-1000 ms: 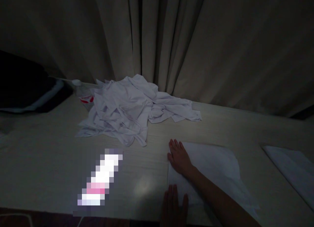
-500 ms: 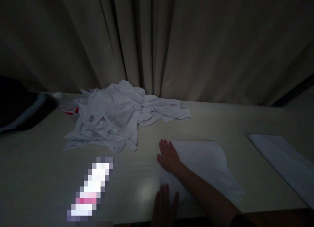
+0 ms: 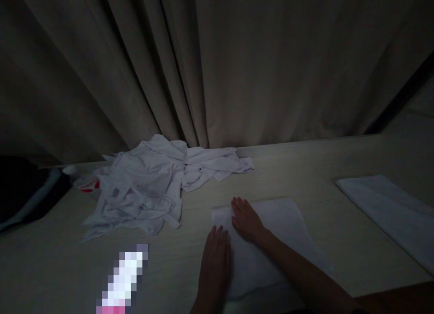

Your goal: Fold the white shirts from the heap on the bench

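A folded white cloth (image 3: 281, 223) lies flat on the pale table. Across its upper left part rests my right hand (image 3: 247, 220), palm down with the fingers stretched out. My left hand (image 3: 215, 260) lies flat along the cloth's left edge, its fingers straight and close together. Neither hand grips anything. My right forearm covers part of the cloth's lower right side.
A crumpled heap of white cloths (image 3: 142, 187) lies at the back left, beside a clear bottle with a red label (image 3: 88, 185). Dark fabric (image 3: 27, 192) is at far left. Another folded white cloth (image 3: 389, 210) lies at right. A pixelated bright object (image 3: 124, 278) is front left. Curtains (image 3: 254, 70) hang behind.
My left hand has moved up along the cloth's left edge. My right hand has shifted right, inward from that edge. The camera view has tilted and turned a little.
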`<state>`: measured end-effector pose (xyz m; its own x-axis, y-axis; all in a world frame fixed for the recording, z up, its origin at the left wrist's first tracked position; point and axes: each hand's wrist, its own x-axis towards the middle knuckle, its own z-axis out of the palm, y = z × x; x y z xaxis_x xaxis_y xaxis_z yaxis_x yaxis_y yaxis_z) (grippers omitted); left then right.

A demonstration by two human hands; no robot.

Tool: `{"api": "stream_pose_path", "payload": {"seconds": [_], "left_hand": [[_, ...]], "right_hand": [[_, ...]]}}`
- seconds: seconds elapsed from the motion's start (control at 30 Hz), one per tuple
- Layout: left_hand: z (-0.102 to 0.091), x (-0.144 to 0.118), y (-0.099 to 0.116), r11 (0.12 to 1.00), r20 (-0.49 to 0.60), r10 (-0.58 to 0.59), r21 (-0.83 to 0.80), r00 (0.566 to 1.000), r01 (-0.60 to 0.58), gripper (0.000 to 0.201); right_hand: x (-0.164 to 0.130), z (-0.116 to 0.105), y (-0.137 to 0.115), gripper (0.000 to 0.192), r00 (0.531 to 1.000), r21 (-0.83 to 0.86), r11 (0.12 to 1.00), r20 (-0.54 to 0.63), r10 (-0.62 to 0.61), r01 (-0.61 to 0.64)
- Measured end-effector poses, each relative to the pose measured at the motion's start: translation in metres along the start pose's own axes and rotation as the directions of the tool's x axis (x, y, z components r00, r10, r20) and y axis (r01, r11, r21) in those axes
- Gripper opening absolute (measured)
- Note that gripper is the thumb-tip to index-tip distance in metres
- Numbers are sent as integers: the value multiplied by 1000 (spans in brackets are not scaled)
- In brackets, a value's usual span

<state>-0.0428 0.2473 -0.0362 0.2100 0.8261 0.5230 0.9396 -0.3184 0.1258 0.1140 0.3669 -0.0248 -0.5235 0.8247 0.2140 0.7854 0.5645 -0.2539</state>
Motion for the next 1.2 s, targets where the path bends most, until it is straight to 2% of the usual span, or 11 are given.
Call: {"api": "stream_pose_path", "payload": {"seconds": [0.07, 0.17, 0.27, 0.47, 0.67, 0.77, 0.9, 1.07, 1.2], "left_hand": [[20, 23, 1, 1000, -14, 5, 23, 1000, -5, 39], [51, 42, 1, 996, 5, -2, 91, 1000, 1, 39], [64, 49, 0, 993, 38, -21, 116, 999, 16, 40], [63, 50, 3, 990, 52, -112, 92, 992, 107, 48], [64, 49, 6, 985, 76, -144, 107, 987, 135, 54], [62, 50, 8, 983, 87, -163, 97, 983, 155, 61], [57, 52, 11, 980, 117, -193, 78, 974, 185, 65], [56, 53, 14, 978, 159, -198, 99, 967, 184, 67], [57, 53, 14, 978, 150, -189, 118, 971, 172, 67]], "right_hand": [[-5, 11, 6, 56, 1000, -7, 1000, 18, -13, 13], [-10, 24, 10, 57, 999, -13, 1000, 39, -16, 17], [-11, 31, 13, 57, 999, -19, 1000, 46, -6, 7], [-11, 31, 15, 57, 998, -6, 1000, 61, -3, 4], [-12, 23, 20, 56, 997, 33, 999, 77, -15, 13], [-23, 15, 39, 56, 998, 16, 1000, 59, -5, 4], [-47, 5, 77, 56, 999, -46, 999, 38, 13, -11], [-65, -6, 114, 60, 994, -121, 989, 61, 90, -82], [-77, -14, 137, 69, 985, -174, 973, 59, 162, -149]]}}
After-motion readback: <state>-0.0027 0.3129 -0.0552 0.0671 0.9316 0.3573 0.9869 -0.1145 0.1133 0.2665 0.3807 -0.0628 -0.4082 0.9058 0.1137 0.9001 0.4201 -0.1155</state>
